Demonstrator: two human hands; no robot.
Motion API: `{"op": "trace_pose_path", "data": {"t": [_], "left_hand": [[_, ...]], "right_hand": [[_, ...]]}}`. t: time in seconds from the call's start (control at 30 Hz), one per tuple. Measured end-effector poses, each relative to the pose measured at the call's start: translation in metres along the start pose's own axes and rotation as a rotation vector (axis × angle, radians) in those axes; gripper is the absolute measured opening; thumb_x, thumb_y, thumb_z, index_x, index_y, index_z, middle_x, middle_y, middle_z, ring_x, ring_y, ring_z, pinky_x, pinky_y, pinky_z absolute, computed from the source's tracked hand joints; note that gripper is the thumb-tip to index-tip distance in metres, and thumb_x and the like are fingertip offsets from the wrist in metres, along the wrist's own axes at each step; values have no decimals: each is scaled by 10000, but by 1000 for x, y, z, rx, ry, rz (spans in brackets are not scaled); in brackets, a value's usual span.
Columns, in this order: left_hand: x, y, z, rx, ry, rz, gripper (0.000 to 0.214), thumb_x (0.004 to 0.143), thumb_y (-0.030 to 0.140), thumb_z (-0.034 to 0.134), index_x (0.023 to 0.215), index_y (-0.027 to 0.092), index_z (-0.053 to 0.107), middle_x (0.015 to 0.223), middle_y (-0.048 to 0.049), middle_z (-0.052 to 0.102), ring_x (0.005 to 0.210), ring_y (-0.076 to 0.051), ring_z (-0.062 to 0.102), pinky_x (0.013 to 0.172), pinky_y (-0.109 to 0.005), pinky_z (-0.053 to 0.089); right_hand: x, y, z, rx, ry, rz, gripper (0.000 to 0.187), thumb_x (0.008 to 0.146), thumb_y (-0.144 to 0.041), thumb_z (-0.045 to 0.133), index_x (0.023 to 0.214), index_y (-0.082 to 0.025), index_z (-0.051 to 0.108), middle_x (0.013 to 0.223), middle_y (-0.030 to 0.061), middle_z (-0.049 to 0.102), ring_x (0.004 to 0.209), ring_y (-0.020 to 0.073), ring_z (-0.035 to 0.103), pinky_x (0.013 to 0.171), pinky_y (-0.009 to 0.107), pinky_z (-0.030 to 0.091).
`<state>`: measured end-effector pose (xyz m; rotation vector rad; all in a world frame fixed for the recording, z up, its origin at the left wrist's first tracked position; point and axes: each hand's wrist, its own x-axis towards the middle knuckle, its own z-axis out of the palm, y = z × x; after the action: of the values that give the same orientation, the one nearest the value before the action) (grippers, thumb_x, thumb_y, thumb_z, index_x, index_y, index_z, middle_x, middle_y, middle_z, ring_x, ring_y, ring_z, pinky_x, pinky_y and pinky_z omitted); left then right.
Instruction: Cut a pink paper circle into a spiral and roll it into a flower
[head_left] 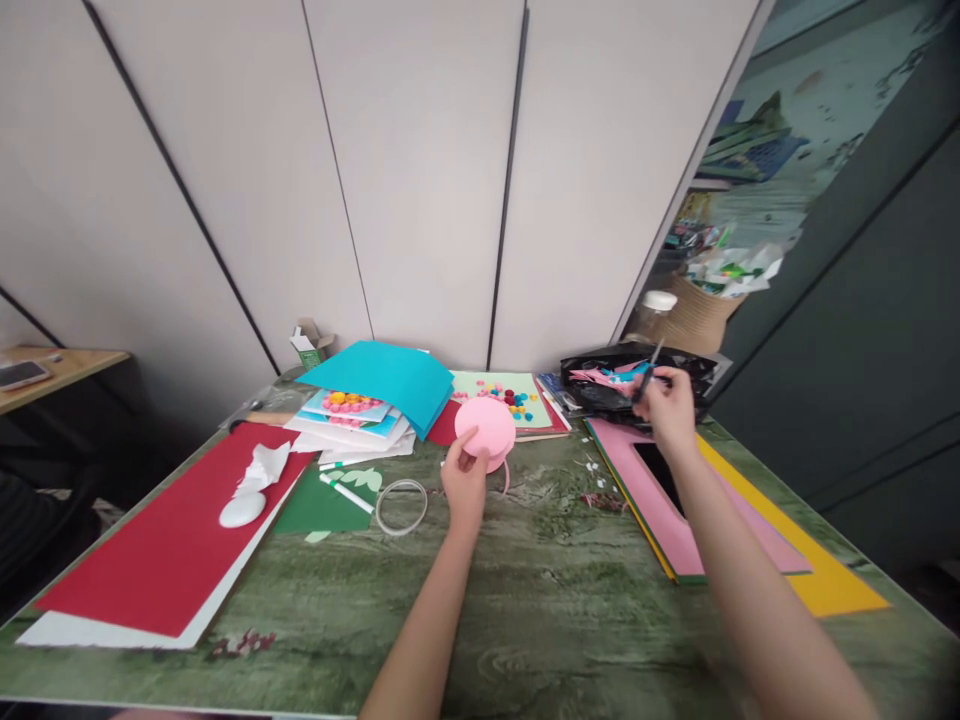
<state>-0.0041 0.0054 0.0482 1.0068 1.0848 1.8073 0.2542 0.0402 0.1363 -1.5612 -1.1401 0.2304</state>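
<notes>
My left hand (pixel 465 478) is closed on a round pink paper disc (pixel 486 428), which it holds upright above the green marbled table (pixel 525 610). A thin pink strip hangs from the disc. My right hand (pixel 666 405) is at the right rear, closed around dark scissors (pixel 646 372) whose tip points up and away. It hovers over a black plastic bag (pixel 600 395) that holds pink and blue paper scraps. A pink sheet (pixel 660 500) with a cut-out hole lies under my right forearm.
A red sheet (pixel 165 550) on white paper lies at the left, with a white oval object (pixel 241 509) on it. A clear tape ring (pixel 401 506), a white pen (pixel 346 492), a dark green sheet, stacked coloured papers under a teal sheet (pixel 382 380), and a yellow sheet (pixel 825 570) are around.
</notes>
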Motion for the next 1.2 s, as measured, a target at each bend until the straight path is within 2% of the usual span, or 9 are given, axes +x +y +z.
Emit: {"op": "trace_pose_path", "data": {"t": [0.03, 0.17, 0.27, 0.37, 0.47, 0.63, 0.87, 1.03, 1.2], "left_hand": [[3, 10, 3, 6, 3, 37, 357, 694, 246, 639, 1036, 141, 638, 1105, -118, 645, 1022, -227, 607, 860, -336, 496], [18, 55, 18, 24, 12, 216, 276, 736, 277, 617, 977, 151, 658, 1080, -102, 657, 1043, -213, 596, 892, -325, 480], [27, 79, 27, 0, 18, 296, 255, 746, 260, 622, 977, 160, 660, 1082, -90, 661, 1027, -196, 603, 890, -306, 482], [33, 88, 32, -31, 25, 313, 278, 749, 247, 633, 1014, 165, 651, 1102, -89, 656, 1026, -189, 607, 878, -293, 491], [36, 87, 33, -60, -7, 304, 318, 748, 233, 639, 1060, 171, 637, 1147, -95, 637, 1044, -194, 603, 874, -290, 497], [35, 85, 35, -92, -97, 234, 387, 739, 218, 653, 1122, 185, 614, 1202, -94, 610, 1075, -202, 592, 896, -301, 495], [21, 96, 39, -82, -81, 269, 359, 741, 242, 650, 1097, 197, 626, 1222, -83, 596, 1072, -203, 591, 883, -303, 510], [23, 96, 37, -91, -59, 281, 393, 733, 235, 654, 1123, 202, 611, 1236, -87, 582, 1080, -204, 586, 902, -324, 502], [21, 98, 38, -61, -50, 298, 389, 727, 218, 658, 1113, 190, 616, 1214, -98, 586, 1043, -196, 602, 885, -309, 508]], "right_hand": [[-18, -11, 0, 64, -60, -11, 234, 779, -413, 513, 891, -249, 388, 580, -58, 531, 366, 90, 384, 376, 221, 317], [-80, -66, -2, 568, -467, -52, 346, 743, -474, 605, 950, -276, 412, 540, -80, 490, 366, 74, 366, 331, 181, 251], [-105, -99, 1, 637, -602, -39, 399, 726, -487, 638, 982, -270, 422, 547, -72, 500, 365, 70, 367, 313, 175, 219], [-108, -104, 8, 638, -738, -3, 427, 717, -482, 656, 997, -249, 432, 626, -36, 564, 443, 83, 431, 365, 186, 302], [-97, -90, 15, 639, -713, -20, 399, 752, -425, 644, 1038, -247, 428, 728, -9, 605, 586, 111, 524, 444, 195, 354], [-88, -74, 15, 643, -780, -62, 373, 794, -341, 621, 1094, -262, 415, 793, -12, 614, 780, 131, 581, 674, 249, 430], [-97, -85, 6, 617, -831, -119, 314, 844, -358, 553, 1121, -289, 423, 790, -22, 505, 710, 115, 486, 607, 234, 373], [-97, -86, -1, 537, -943, -167, 321, 862, -425, 504, 1136, -279, 420, 840, 2, 490, 752, 135, 466, 667, 257, 384], [-96, -89, 1, 470, -932, -231, 320, 853, -490, 482, 1056, -243, 482, 831, 16, 500, 755, 149, 467, 702, 275, 393]]}}
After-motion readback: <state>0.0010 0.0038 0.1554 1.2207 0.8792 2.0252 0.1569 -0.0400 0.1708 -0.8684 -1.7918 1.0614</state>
